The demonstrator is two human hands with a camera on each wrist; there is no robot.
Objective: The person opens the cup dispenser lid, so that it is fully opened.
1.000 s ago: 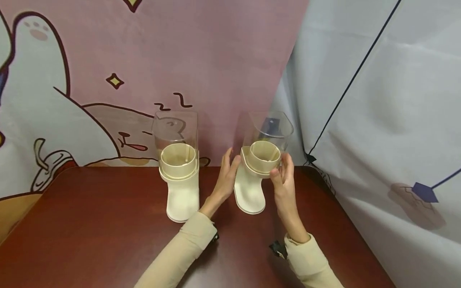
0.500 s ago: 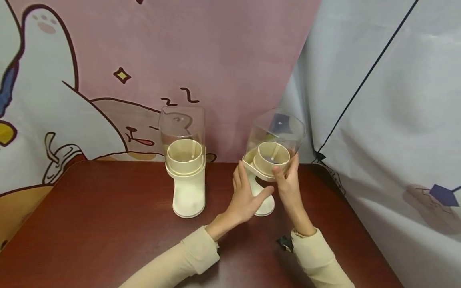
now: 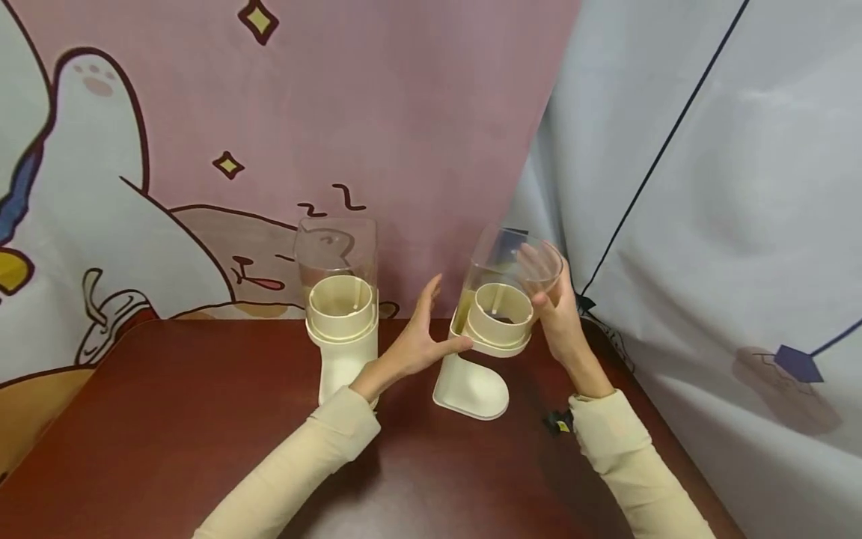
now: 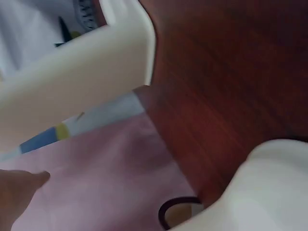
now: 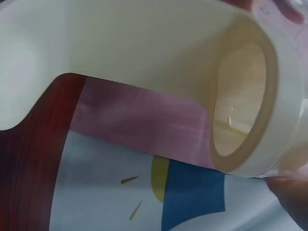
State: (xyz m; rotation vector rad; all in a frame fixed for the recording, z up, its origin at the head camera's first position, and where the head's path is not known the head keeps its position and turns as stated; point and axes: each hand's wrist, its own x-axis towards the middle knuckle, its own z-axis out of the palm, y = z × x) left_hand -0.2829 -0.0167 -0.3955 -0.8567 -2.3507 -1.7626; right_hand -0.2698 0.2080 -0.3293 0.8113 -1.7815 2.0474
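head view: the right hand (image 3: 564, 326) curls round the side of a clear-topped cream stand (image 3: 498, 332), between both hands; the left hand (image 3: 412, 346) spreads wide, holding nothing, thumb at its front. a matching stand (image 3: 341, 322) is left of that hand. beneath lies a glossy red-brown table (image 3: 438, 471); beyond hangs pink cartoon cloth (image 3: 417, 112), with white cloth (image 3: 707, 202) rightward.

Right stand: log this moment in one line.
right stand | right hand: holds clear cup | left hand: at collar, contact unclear | left stand: alongside
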